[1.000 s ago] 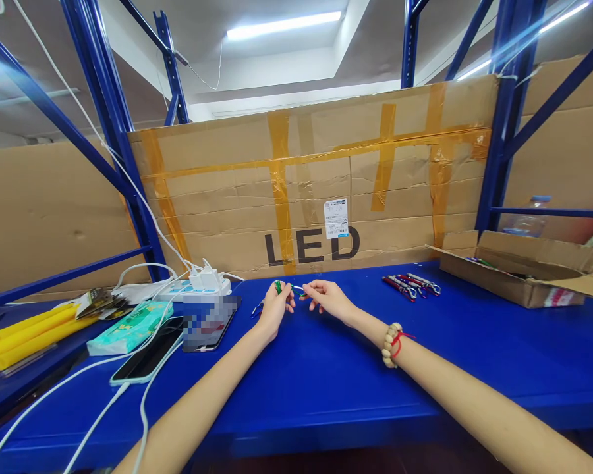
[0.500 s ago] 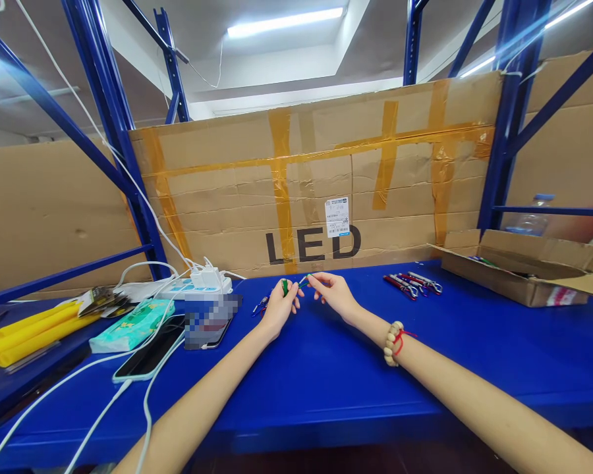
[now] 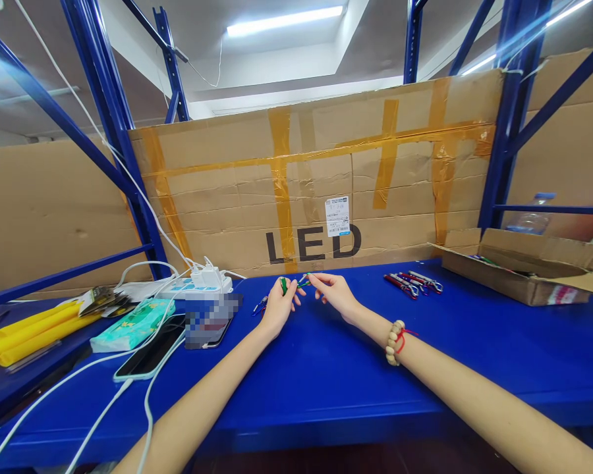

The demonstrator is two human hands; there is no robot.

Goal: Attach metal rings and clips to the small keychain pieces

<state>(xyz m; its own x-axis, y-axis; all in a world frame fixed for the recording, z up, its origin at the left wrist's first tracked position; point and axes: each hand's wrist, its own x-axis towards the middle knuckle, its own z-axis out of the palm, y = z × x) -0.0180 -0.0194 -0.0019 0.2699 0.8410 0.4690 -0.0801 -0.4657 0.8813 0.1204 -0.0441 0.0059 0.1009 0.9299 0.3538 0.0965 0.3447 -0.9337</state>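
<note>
Both my hands meet over the blue table [image 3: 326, 382], far from me. My left hand [image 3: 278, 305] is closed round a small green cylinder [image 3: 283, 285]. My right hand [image 3: 333, 293] pinches a thin green-and-silver clip piece [image 3: 304, 282] right beside the cylinder; the two parts are close or touching, I cannot tell which. A bead bracelet [image 3: 393, 342] with a red thread sits on my right wrist. Small blue and red clips [image 3: 261, 305] lie just left of my left hand.
Several red and silver clips [image 3: 414, 283] lie to the right. An open cardboard box [image 3: 524, 273] stands at far right. Two phones [image 3: 178, 342], white cables, a power strip [image 3: 188, 284], a tissue pack [image 3: 128, 327] and yellow tubes [image 3: 24, 336] fill the left. A taped LED carton [image 3: 316, 191] walls the back.
Both hands have shifted slightly right and away from me, staying together with the green parts in them. Nothing else has moved.
</note>
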